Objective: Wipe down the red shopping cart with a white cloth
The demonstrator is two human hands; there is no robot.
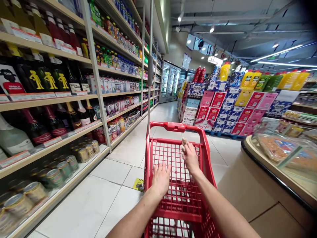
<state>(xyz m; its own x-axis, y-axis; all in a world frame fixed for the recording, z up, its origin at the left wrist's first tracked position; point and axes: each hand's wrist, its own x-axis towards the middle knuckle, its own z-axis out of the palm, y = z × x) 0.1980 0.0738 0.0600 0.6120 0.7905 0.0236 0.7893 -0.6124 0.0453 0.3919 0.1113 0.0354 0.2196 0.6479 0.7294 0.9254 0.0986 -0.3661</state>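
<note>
A red plastic shopping cart [206, 158] with a grid panel stands in front of me, its handle bar [173, 126] at the far end. My left hand [161, 178] is over the left part of the grid, palm down, fingers stretched out, and holds nothing. Whether it presses on the grid I cannot tell. Over the right part, my right hand [191, 158] is closed round a small, lumpy, whitish-brown thing [183, 145] that sticks out past the fingers. Its kind is not clear, and part of it is hidden by the hand.
Shelves [101, 96] of bottles and cans line the left side. A curved counter [250, 178] with packaged food [282, 145] stands close on the right. Ahead are stacked drink cartons [228, 112] and glass-door coolers [170, 81]. A yellow floor sign [138, 184] lies left of the cart.
</note>
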